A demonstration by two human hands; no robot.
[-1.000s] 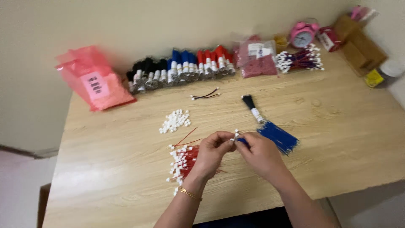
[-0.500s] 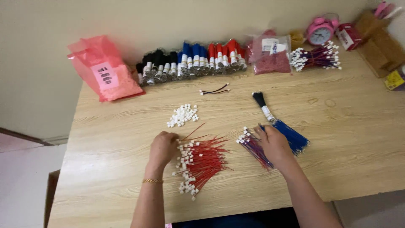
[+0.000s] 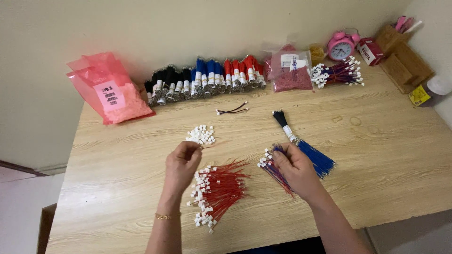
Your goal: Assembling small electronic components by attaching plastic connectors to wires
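A person sits at the near edge of a pale wooden desk [image 3: 386, 155], seen from above. The left hand [image 3: 182, 162] has its fingertips pinched together close to a small heap of white plastic connectors [image 3: 201, 135] near the middle of the desk; whether a connector is already between the fingers cannot be told. Just below that hand lies a fan of red wires [image 3: 221, 188] tipped with white connectors. The right hand [image 3: 294, 165] rests on a bunch of mixed red and blue wires [image 3: 273, 169], fingers curled over it, beside a bundle of blue wires [image 3: 313, 157] with a black end. Along the far edge stand rolls of black, blue and red wire [image 3: 202, 80], with a pink bag [image 3: 110, 89] at the far left corner and a pink alarm clock [image 3: 341, 45] toward the far right. The work likely goes best with one connector pinched at a time and the bunch held flat
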